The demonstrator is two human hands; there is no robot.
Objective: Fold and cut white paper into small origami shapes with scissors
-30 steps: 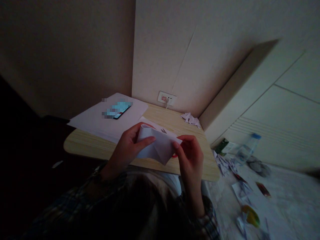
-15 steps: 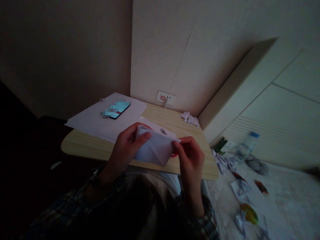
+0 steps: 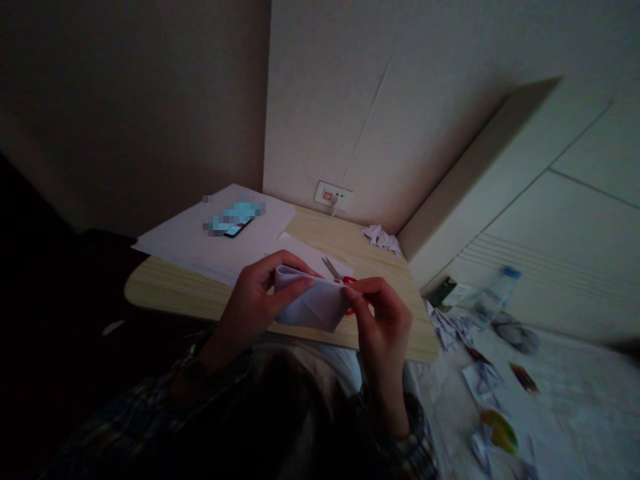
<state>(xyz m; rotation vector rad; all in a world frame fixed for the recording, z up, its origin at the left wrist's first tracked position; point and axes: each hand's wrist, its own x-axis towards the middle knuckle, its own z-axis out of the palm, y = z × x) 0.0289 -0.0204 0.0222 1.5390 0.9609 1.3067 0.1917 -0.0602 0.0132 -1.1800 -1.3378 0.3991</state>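
Head view is showing the left hand [image 3: 253, 308] and right hand [image 3: 383, 320] pinching a folded paper [image 3: 313, 303] at its two ends just above the table [image 3: 200, 297], a light, floppy, easily creased sheet probably best gripped along its folded edges.

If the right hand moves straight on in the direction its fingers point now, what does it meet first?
The folded white paper, whose right edge the right hand now pinches; beyond it probably the left hand, though depth is unclear.

The phone [image 3: 235, 220] is blurred out; the folded paper [image 3: 310, 303] hides the scissors' [image 3: 331, 269] handles.
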